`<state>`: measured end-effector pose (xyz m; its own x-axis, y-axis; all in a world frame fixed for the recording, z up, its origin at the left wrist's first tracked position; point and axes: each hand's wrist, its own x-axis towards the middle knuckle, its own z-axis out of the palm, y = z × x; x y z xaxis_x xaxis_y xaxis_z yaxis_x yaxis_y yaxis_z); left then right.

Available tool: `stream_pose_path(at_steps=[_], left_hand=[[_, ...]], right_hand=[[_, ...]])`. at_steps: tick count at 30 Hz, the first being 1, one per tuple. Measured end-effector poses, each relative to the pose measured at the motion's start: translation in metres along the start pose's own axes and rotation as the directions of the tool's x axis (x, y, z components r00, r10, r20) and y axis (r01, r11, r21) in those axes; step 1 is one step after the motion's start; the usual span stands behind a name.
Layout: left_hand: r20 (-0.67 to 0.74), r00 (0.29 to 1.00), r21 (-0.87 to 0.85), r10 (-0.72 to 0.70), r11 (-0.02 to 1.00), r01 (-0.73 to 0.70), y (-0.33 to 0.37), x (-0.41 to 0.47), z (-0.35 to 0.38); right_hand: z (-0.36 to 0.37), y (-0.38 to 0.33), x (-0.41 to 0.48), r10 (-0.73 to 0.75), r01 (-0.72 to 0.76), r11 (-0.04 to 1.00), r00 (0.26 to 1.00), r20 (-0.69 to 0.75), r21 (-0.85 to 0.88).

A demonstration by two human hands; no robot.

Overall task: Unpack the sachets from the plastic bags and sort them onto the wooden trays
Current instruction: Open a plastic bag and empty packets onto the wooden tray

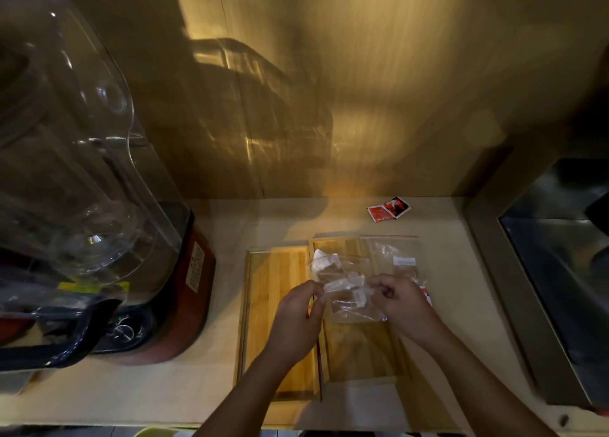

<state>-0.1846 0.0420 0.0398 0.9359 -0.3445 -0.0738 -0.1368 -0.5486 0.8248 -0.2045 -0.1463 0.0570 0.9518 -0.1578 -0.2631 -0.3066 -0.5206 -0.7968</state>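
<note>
Head view: a pale bench (pixel 197 390) set against a wood-grain wall, lit warmly and dimly, with a large blender (pixel 99 238) at the left and a steel sink (pixel 560 288) at the right. Two wooden trays lie side by side, the left tray (pixel 283 304) bare, the right tray (pixel 362 354) partly covered by plastic. The left hand (pixel 296 318) and right hand (pixel 405 304) each pinch an opposite edge of a clear plastic bag (pixel 349 291) held just above the right tray; both hands are closed on it. A second bag (pixel 395 258) with a red seal strip lies on that tray's far right corner. Red sachets (pixel 389 208) rest on the bench beyond the trays. The step appears to be opening the bag: pulling the two lips evenly apart would likely part the seal without spilling. The bag's contents read only as pale blurred shapes; a red-and-white item behind the right hand is mostly hidden.
</note>
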Motion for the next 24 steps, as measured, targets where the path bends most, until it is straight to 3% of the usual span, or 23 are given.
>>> stream_pose_path(at_steps=[3, 7, 24], left_hand=[[0.056, 0.995, -0.156, -0.083, 0.984, 0.090, 0.006, -0.001, -0.003], [0.041, 0.993, -0.229, -0.107, 0.967, 0.113, 0.017, 0.001, -0.010], [-0.019, 0.988, -0.244, -0.152, 0.959, 0.143, 0.043, 0.028, -0.021]], right_hand=[[-0.004, -0.006, -0.001, 0.000, 0.001, 0.999, 1.000, -0.015, 0.032], [-0.010, -0.017, -0.001, 0.048, -0.043, 0.986, 0.999, -0.025, 0.163], [-0.037, -0.041, 0.016, 0.099, -0.111, 0.936, 0.994, 0.054, 0.333]])
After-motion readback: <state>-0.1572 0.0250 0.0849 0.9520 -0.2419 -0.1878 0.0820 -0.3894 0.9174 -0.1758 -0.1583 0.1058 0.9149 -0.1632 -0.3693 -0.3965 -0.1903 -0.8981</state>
